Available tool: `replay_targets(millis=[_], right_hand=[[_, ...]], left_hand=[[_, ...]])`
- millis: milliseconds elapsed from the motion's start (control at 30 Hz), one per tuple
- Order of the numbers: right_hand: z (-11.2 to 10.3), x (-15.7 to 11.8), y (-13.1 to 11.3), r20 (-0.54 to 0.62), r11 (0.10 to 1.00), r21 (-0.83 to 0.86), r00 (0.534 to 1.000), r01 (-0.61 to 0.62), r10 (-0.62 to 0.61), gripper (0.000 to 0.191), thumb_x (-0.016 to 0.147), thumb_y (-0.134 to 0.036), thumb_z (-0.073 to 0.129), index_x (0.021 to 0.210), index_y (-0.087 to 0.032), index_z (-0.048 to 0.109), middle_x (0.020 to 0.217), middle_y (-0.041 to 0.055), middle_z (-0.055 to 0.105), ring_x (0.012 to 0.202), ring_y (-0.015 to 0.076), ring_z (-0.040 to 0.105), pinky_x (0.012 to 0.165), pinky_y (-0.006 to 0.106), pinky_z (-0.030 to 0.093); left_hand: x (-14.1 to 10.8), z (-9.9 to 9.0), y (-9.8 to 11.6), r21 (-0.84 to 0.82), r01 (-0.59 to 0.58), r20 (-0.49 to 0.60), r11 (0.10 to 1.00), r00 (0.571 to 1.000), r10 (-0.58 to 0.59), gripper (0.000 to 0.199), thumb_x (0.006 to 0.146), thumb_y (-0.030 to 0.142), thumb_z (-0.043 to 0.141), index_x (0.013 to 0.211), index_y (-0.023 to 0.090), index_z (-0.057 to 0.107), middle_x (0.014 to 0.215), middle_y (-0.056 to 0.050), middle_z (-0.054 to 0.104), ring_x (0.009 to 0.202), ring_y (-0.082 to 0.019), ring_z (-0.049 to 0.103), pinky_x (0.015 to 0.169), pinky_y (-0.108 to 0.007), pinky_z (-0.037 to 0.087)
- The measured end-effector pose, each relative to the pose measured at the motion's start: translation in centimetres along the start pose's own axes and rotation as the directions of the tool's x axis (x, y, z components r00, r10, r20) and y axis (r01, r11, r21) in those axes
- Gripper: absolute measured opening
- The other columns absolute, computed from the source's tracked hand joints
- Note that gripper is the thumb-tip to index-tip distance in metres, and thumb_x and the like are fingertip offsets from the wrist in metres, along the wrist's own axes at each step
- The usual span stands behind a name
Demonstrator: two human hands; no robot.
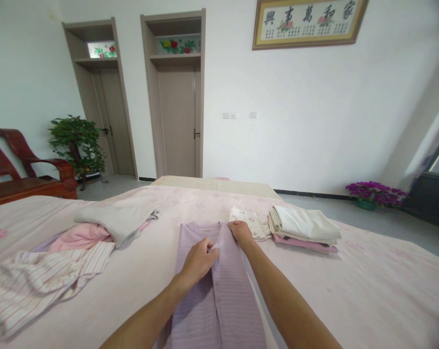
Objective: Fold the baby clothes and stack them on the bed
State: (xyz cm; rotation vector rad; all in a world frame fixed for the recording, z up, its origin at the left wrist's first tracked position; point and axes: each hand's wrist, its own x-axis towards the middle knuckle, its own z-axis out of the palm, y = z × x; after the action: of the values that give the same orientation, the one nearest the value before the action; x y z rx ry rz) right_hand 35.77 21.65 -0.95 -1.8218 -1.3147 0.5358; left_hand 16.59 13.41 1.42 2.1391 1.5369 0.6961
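Observation:
A light purple ribbed garment (237,291) lies lengthwise on the pink patterned bedspread (335,300), in front of me at the centre. My left hand (200,259) is over its middle, fingers curled, with thumb and forefinger close together at the inner edge of the cloth; what lies between them is too small to make out. At the far right corner of the garment, my right hand (241,232) pinches the purple fabric. Just beyond that hand lies a small folded white cloth with a print (250,223).
Folded clothes, white above pink (302,225), are stacked at the right. Loose garments lie at the left: a grey one (117,220), a pink one (79,237) and a striped one (40,276). Beyond stand a wooden bench (26,169), a green plant (77,143) and purple flowers (375,193).

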Motion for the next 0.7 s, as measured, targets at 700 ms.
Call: replay_targets(millis=[700], right_hand=[[-5.4, -8.2, 0.8, 0.107, 0.858, -0.354, 0.927, 0.372, -0.358, 0.032, 0.087, -0.018, 0.047, 0.114, -0.023, 0.064, 0.102, 0.003, 0.064, 0.095, 0.0144, 0.059, 0.082, 0.024, 0.04]], left_hand=[[-3.3, -0.1, -1.4, 0.073, -0.46, 0.104, 0.885, 0.886, 0.451, 0.045, 0.096, 0.044, 0.04, 0.135, 0.024, 0.054, 0.148, -0.007, 0.044, 0.141, -0.026, 0.03, 0.116, -0.046, 0.025]])
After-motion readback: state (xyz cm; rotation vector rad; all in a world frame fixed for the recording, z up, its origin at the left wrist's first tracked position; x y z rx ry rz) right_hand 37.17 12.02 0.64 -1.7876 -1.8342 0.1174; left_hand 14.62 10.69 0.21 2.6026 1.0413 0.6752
